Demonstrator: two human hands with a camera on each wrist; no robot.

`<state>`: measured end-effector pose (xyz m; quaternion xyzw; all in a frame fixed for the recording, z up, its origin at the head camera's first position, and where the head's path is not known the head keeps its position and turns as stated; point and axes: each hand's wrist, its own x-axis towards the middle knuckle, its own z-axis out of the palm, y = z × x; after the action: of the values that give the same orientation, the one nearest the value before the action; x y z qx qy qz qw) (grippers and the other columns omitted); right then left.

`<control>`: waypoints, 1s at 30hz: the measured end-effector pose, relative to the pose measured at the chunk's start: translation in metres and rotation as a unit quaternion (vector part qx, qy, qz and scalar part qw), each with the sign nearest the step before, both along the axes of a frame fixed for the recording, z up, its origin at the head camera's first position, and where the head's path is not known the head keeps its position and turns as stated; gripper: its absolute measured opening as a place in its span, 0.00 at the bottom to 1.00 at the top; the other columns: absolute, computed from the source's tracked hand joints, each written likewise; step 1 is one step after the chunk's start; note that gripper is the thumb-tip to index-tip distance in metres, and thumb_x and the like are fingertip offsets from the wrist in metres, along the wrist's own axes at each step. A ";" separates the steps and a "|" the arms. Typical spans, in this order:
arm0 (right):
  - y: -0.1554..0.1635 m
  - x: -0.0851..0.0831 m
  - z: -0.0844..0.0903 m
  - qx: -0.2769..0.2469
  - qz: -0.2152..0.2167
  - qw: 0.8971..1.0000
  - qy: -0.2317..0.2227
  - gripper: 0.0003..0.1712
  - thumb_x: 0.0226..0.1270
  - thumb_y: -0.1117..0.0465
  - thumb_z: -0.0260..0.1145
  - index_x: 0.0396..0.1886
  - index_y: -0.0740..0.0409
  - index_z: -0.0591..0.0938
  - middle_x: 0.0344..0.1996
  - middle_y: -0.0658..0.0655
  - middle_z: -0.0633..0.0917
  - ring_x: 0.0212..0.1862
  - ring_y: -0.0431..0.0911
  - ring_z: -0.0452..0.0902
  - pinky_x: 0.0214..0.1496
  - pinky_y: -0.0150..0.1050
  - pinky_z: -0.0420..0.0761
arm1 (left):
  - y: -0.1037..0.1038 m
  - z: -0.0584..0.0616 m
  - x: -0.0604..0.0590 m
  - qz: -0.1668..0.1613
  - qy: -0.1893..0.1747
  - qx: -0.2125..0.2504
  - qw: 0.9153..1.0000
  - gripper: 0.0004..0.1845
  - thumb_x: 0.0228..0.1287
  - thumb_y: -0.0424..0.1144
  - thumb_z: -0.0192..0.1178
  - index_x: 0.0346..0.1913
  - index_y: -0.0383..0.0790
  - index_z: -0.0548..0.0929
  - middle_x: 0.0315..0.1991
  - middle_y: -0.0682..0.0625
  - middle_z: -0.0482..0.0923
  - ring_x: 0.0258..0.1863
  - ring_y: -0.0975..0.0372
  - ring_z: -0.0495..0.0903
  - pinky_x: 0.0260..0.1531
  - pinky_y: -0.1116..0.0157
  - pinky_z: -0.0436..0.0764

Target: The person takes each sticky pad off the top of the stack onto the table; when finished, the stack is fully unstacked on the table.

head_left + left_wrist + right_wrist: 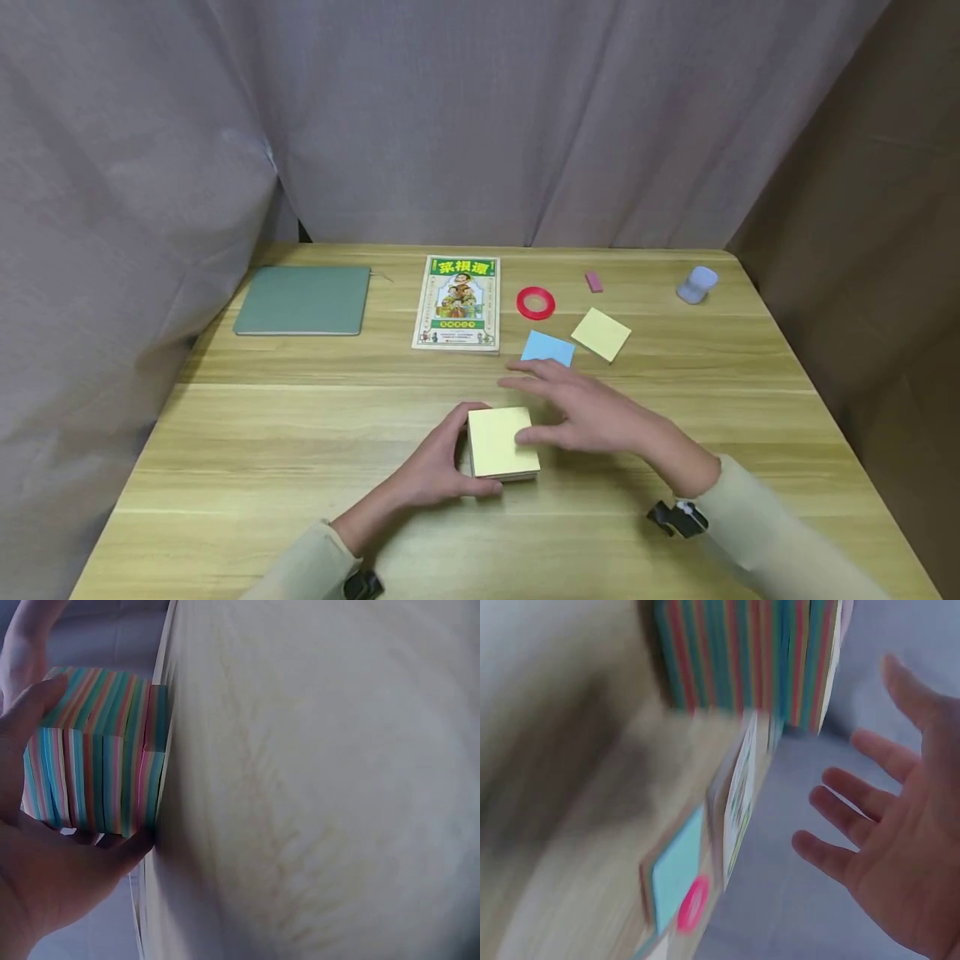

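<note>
From the head view, a pale wooden surface [300, 433] stands within grey curtains [465, 117], with brown cloth to the right. The sticky-note block [501, 442] lies near the front edge; the left hand [435, 471] curls its fingers round the block's left side, and the right hand [592, 412] hovers at its right with fingers spread apart. Behind the block lie a blue note [548, 347], yellow note [601, 334], red tape ring [536, 302], illustrated book [457, 302], green notebook [303, 300], pink eraser [593, 282] and a small lavender object [697, 284]. The left wrist view shows the block's striped edges [97, 757] clasped. The blurred right wrist view shows the open palm [900, 847].
</note>
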<state>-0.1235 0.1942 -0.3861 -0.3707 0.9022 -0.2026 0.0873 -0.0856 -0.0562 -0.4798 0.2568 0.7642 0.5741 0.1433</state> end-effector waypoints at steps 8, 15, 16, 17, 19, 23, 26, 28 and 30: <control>-0.026 0.026 -0.009 0.044 0.072 0.996 0.021 0.55 0.50 0.36 0.75 0.75 0.46 0.63 0.70 0.54 0.66 0.70 0.49 0.61 0.67 0.50 0.66 | -0.001 0.000 0.000 -0.003 -0.007 -0.002 1.000 0.47 0.42 0.44 0.81 0.65 0.57 0.65 0.57 0.60 0.72 0.53 0.63 0.72 0.56 0.57 0.71; -0.029 0.030 -0.011 0.043 0.069 0.996 0.037 0.47 0.57 0.41 0.72 0.74 0.49 0.65 0.65 0.50 0.70 0.66 0.43 0.64 0.64 0.45 0.70 | 0.001 0.000 0.001 0.001 -0.017 0.007 1.000 0.46 0.42 0.43 0.81 0.65 0.59 0.66 0.57 0.61 0.72 0.52 0.63 0.72 0.56 0.58 0.70; -0.029 0.030 -0.011 0.042 0.067 0.996 0.036 0.46 0.57 0.41 0.72 0.73 0.48 0.66 0.65 0.49 0.70 0.66 0.42 0.64 0.63 0.44 0.70 | 0.001 -0.001 0.001 0.002 -0.018 0.009 1.000 0.46 0.42 0.42 0.81 0.65 0.59 0.66 0.56 0.61 0.73 0.52 0.63 0.72 0.56 0.58 0.70; -0.029 0.030 -0.011 0.041 0.067 0.996 0.035 0.46 0.57 0.41 0.72 0.73 0.48 0.67 0.64 0.48 0.70 0.65 0.42 0.64 0.63 0.43 0.71 | 0.000 -0.001 0.001 0.003 -0.018 0.011 1.000 0.46 0.42 0.42 0.81 0.65 0.58 0.66 0.56 0.61 0.73 0.52 0.63 0.72 0.57 0.58 0.70; -0.029 0.030 -0.010 0.040 0.065 0.997 0.033 0.46 0.57 0.42 0.73 0.73 0.48 0.67 0.63 0.48 0.71 0.64 0.41 0.65 0.61 0.43 0.72 | 0.000 -0.001 0.001 0.003 -0.019 0.014 1.000 0.45 0.42 0.42 0.81 0.64 0.59 0.67 0.55 0.60 0.73 0.52 0.63 0.73 0.56 0.59 0.70; -0.028 0.029 -0.005 0.035 0.050 0.998 0.026 0.47 0.55 0.43 0.74 0.73 0.47 0.67 0.63 0.48 0.71 0.62 0.41 0.66 0.59 0.43 0.74 | -0.001 -0.001 0.002 0.006 -0.019 0.007 1.000 0.46 0.41 0.41 0.81 0.64 0.58 0.66 0.54 0.60 0.73 0.51 0.63 0.73 0.57 0.58 0.71; -0.018 0.023 0.002 0.018 0.014 1.000 0.017 0.47 0.54 0.44 0.76 0.73 0.46 0.67 0.64 0.48 0.71 0.60 0.41 0.68 0.58 0.45 0.74 | -0.001 -0.002 0.001 0.007 -0.012 -0.002 1.000 0.47 0.41 0.41 0.81 0.65 0.56 0.66 0.55 0.60 0.73 0.53 0.63 0.72 0.57 0.56 0.71; -0.005 0.014 0.005 -0.007 -0.021 1.000 0.007 0.48 0.53 0.46 0.77 0.73 0.47 0.67 0.64 0.48 0.71 0.60 0.43 0.69 0.58 0.47 0.74 | 0.000 -0.002 0.001 0.005 -0.003 -0.005 1.000 0.46 0.41 0.43 0.81 0.65 0.54 0.66 0.56 0.59 0.73 0.53 0.63 0.72 0.58 0.55 0.70; 0.014 0.002 0.005 -0.029 -0.065 0.997 0.006 0.48 0.52 0.47 0.77 0.73 0.48 0.68 0.62 0.50 0.73 0.56 0.45 0.72 0.53 0.49 0.76 | 0.001 -0.001 0.001 0.003 0.002 -0.003 1.000 0.46 0.41 0.44 0.81 0.65 0.53 0.66 0.55 0.59 0.73 0.53 0.62 0.72 0.58 0.54 0.71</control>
<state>-0.1216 0.2079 -0.3814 -0.3146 0.9187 -0.2318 0.0580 -0.0847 -0.0548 -0.4810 0.2553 0.7671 0.5715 0.1406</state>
